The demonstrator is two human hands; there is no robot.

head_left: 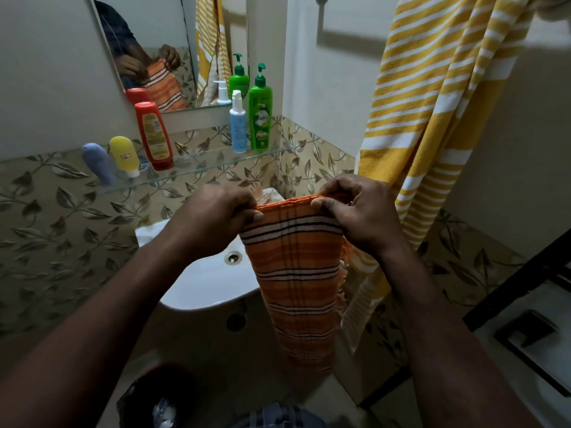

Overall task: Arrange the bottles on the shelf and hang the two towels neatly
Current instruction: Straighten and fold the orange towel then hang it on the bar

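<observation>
An orange towel (296,279) with black and white stripes hangs folded in front of me over the sink. My left hand (213,220) pinches its top edge on the left, and my right hand (358,214) pinches the top edge on the right. A yellow and white striped towel (432,118) hangs on the right wall from high up. On the glass shelf (210,168) stand a blue bottle (97,163), a yellow bottle (125,156), a red bottle (154,134), a white and blue pump bottle (238,125) and a green pump bottle (260,112).
A white sink (210,282) sits below the shelf. A mirror (173,41) hangs above it and reflects the hands and bottles. A dark bin (154,396) stands on the floor at the lower left. A black frame (519,288) runs along the lower right.
</observation>
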